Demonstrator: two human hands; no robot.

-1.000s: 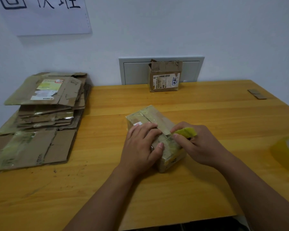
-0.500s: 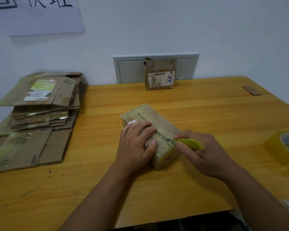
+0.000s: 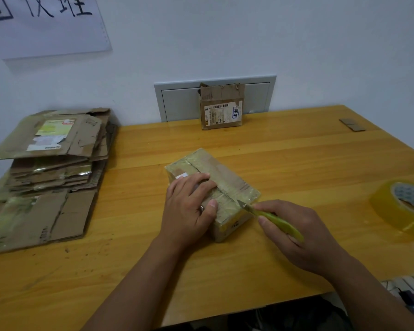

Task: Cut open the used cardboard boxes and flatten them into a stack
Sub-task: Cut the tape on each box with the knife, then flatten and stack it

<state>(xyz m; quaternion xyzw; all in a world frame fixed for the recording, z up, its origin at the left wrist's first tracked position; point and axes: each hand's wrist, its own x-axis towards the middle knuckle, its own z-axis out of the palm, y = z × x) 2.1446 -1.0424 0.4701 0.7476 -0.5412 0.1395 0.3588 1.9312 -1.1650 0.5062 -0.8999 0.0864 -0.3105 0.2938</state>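
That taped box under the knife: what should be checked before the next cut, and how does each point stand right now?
1. Box steadied: ok, the left hand presses flat on its top.
2. Knife gripped firmly: ok, the right hand wraps its green handle.
3. Blade on the tape seam: ok, its tip meets the near top edge.
4. Left thumb out of the blade's way: not ok, it lies close beside the tip.
5. Tape cut right through: cannot tell.
6. Stack ready to take it: ok, at the table's left end.

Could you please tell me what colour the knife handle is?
The knife handle is yellow-green, seen in the head view.
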